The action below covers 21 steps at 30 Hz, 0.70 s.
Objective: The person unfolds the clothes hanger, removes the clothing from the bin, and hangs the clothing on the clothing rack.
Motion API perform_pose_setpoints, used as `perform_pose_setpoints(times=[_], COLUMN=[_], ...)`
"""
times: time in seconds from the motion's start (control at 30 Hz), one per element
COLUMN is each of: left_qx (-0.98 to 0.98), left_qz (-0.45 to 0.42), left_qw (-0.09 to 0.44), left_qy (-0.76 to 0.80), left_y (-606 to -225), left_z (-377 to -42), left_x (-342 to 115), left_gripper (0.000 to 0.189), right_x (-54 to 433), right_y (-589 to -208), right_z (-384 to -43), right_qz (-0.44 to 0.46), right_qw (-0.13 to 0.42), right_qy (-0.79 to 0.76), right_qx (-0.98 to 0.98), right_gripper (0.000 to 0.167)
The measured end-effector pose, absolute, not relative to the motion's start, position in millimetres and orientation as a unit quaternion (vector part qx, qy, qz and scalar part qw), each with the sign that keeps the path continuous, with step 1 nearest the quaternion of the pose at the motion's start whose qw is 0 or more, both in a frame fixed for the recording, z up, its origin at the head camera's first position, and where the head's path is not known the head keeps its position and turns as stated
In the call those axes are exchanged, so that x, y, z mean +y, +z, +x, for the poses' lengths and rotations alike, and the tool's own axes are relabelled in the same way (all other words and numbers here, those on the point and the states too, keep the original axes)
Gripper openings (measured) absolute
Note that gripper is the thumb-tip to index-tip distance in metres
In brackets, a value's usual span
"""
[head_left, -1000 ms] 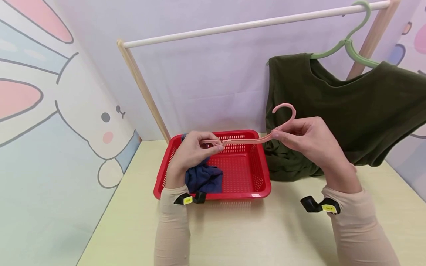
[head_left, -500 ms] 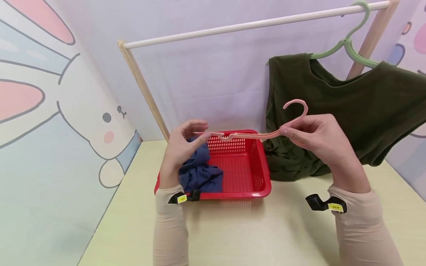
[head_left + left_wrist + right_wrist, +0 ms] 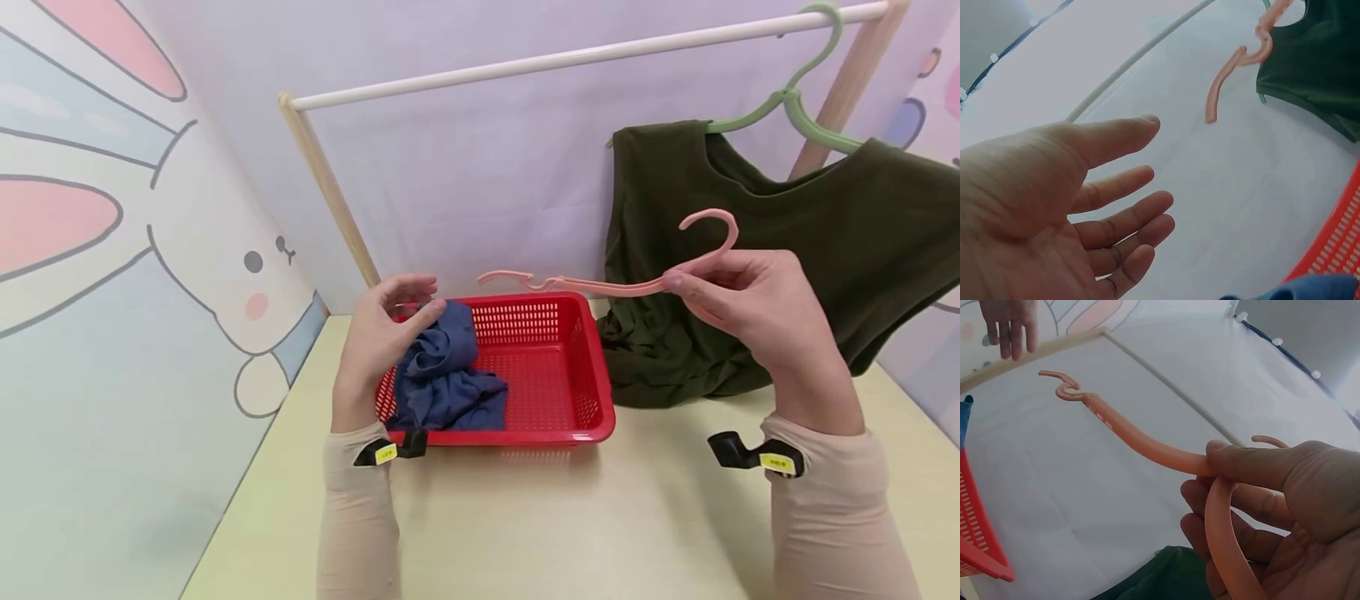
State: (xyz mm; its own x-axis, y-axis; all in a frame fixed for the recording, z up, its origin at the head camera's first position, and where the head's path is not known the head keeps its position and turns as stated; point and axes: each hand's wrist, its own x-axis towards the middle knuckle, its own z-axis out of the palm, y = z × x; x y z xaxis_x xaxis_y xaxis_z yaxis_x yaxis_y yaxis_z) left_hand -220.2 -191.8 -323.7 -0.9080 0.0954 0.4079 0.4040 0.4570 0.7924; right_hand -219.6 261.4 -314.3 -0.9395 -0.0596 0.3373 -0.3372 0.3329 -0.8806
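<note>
My right hand (image 3: 765, 304) pinches a pink clothes hanger (image 3: 600, 287) near the base of its hook, thumb on top and fingers beneath. One arm of the hanger points left over the back rim of the red basket (image 3: 551, 437); in the right wrist view its other arm runs down across the palm. My left hand (image 3: 382, 333) is held above the basket's left side, fingers relaxed and apart, touching nothing. The left wrist view shows the hanger's tip (image 3: 1211, 112) a gap away from the thumb. Crumpled blue cloth (image 3: 450, 375) lies in the basket's left half.
Behind stands a rack with a white rail (image 3: 585, 57) and wooden posts (image 3: 330, 187). A dark green sleeveless top (image 3: 757, 242) hangs there on a green hanger (image 3: 813, 125), its lower part bunched on the table (image 3: 540, 517). A rabbit-printed wall (image 3: 202, 275) borders the left.
My left hand has let go of the hanger's arm and drawn back to the left. The right hand has carried the pink hanger right and slightly up.
</note>
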Motion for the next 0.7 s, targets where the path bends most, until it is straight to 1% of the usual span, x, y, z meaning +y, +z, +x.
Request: perform_pose_setpoints(times=[0.17, 0.27, 0.53, 0.7], left_qx=[-0.867, -0.883, -0.934, -0.953], left_qz=[-0.108, -0.084, -0.05, -0.03], left_qw=[0.142, 0.125, 0.041, 0.003], left_qy=[-0.465, -0.445, -0.351, -0.3], left_y=[-330.9, -335.5, -344.2, -352.5], left_z=[-212.3, -208.3, -210.5, -215.0], left_x=[-206.5, -214.4, -225.5, -226.8], left_gripper=[0.042, 0.043, 0.05, 0.056], right_x=[263.9, 264.8, 266.6, 266.5], right_y=[-314.4, -314.3, -314.8, -316.0], right_z=[-220.4, -221.2, -222.2, -223.3], right_qz=[0.122, 0.124, 0.125, 0.135], right_qw=[0.126, 0.128, 0.129, 0.129], right_qy=[0.566, 0.568, 0.576, 0.58], right_qx=[-0.805, -0.803, -0.797, -0.793], right_gripper=[0.023, 0.022, 0.021, 0.02])
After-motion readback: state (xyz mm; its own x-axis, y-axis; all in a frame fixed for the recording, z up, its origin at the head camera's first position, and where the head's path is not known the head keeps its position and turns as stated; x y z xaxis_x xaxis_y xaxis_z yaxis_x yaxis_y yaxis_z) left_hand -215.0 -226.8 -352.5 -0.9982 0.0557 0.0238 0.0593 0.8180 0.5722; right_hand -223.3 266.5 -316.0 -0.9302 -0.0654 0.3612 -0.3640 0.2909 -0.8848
